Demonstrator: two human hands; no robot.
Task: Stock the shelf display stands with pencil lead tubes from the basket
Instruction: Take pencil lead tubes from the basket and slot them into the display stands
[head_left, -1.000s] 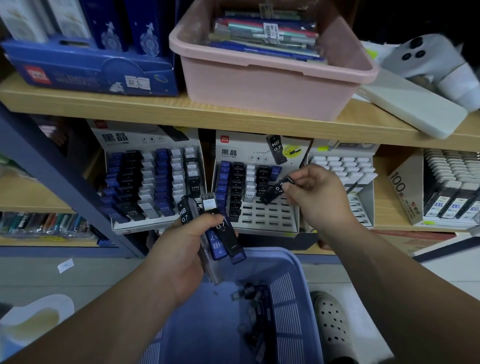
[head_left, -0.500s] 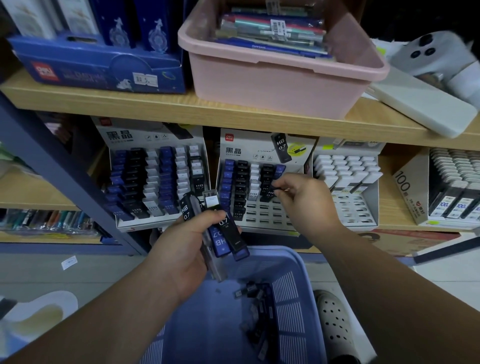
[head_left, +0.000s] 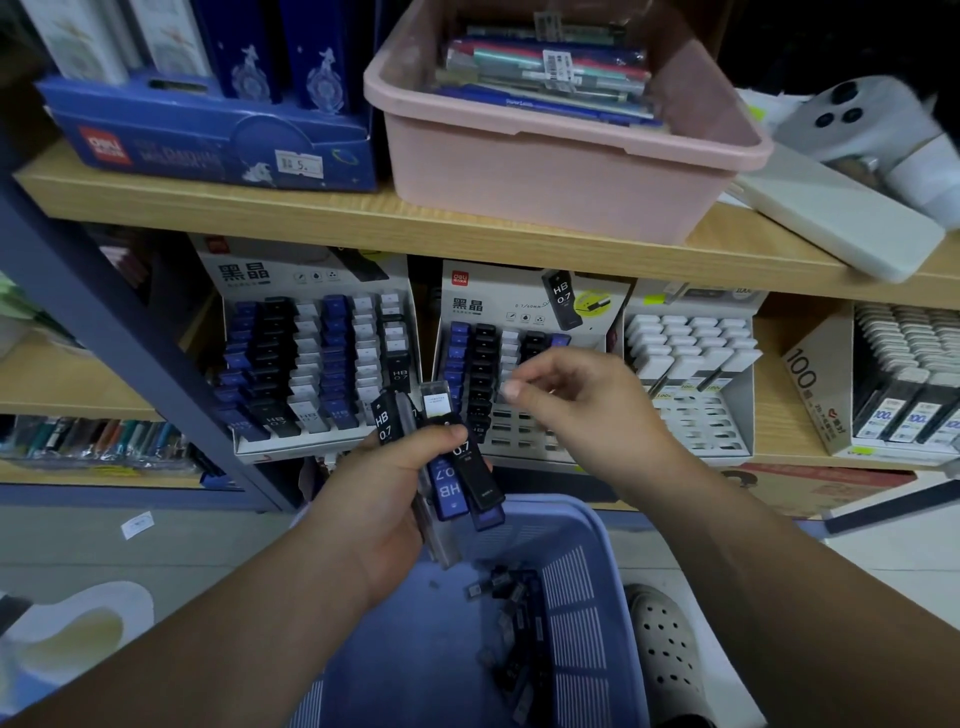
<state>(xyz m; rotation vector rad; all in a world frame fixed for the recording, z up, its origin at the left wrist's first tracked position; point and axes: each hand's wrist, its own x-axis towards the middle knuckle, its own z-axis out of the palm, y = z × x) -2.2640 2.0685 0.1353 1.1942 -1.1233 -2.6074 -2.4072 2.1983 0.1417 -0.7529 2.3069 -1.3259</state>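
My left hand (head_left: 384, 499) grips a bundle of pencil lead tubes (head_left: 452, 483), black, blue and clear, marked HB 0.7, above the blue basket (head_left: 576, 525). Several more tubes (head_left: 514, 597) lie loose in the basket's bottom. My right hand (head_left: 582, 405) hovers in front of the middle display stand (head_left: 498, 291) with loosely curled fingers and nothing in it, just right of the bundle. That stand has blue, black and white tubes in its upper left rows and bare slots lower down. The left display stand (head_left: 311, 364) is nearly full.
A third stand (head_left: 691, 353) with white tubes sits to the right, then a box marked 100 (head_left: 815, 384). The shelf above carries a pink tub (head_left: 545, 171) of pens, a blue carton (head_left: 208, 145) and a white phone case (head_left: 841, 218). A shoe (head_left: 665, 644) is beside the basket.
My right hand carried a black tube to the middle stand, set it into a slot, and has drawn back empty toward the bundle. The left hand stayed put.
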